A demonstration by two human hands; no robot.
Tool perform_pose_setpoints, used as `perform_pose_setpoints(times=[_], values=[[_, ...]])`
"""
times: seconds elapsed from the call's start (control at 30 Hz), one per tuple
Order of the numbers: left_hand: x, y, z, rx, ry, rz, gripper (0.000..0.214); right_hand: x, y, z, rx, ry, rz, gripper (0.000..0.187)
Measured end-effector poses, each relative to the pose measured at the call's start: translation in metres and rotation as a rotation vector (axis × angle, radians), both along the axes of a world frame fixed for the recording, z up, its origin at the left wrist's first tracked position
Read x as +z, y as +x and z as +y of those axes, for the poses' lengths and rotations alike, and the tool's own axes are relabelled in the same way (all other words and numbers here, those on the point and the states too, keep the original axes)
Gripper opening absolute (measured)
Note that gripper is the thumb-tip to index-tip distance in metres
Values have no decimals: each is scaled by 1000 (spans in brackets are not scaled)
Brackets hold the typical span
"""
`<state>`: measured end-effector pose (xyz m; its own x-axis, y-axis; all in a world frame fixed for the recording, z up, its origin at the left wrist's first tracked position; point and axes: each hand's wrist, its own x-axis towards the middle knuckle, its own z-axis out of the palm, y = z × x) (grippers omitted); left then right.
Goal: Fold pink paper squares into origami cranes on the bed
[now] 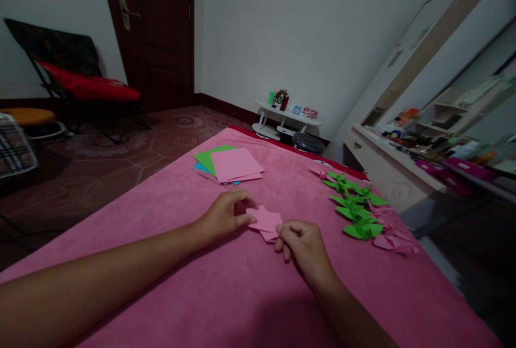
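Between my two hands is a small piece of pink folded paper (264,220), partly folded into overlapping angular flaps. My left hand (231,211) pinches its left edge between thumb and fingers. On the other side, my right hand (297,238) grips the lower right corner with thumb and forefinger, the other fingers curled under. Beyond my left hand lies a fanned stack of square paper sheets (237,164), pink on top with green and blue beneath. To the right sit several green folded paper figures (358,211) with pointed wings, among pink ones (397,240).
A pink cloth (193,294) covers the surface under my hands. Past its far edge stands a low white shelf (288,113) with small items. At right is a cluttered dresser (387,160). A red and dark folding chair (92,87) stands left, near a dark door (161,31).
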<state>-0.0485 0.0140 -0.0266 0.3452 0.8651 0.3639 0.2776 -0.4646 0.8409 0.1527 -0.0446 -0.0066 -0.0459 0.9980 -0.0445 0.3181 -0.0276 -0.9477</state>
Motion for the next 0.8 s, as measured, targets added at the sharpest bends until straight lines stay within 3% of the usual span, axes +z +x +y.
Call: perform_pose_setpoints(times=[0.07,0.13,0.23,0.33,0.53,0.67,0.8], values=[[8,3,-2,133,-79,-217,29,2,-1,-3,-87,101,51,36],[16,9,-9,115,-232,-433,31,4,-4,-6,-156,191,70,37],[21,24,-27,-73,-494,-625,36,8,-10,-12,-216,298,48,37],[22,45,-44,-266,-699,-856,26,11,-18,-17,-242,388,25,36],[30,74,-48,-293,-738,-1061,28,8,-26,-18,-247,427,98,36],[30,77,-44,-236,-746,-1024,28,-3,-20,-20,-200,346,128,39],[24,73,-44,-135,-740,-962,27,-1,-9,-18,-271,454,158,35]])
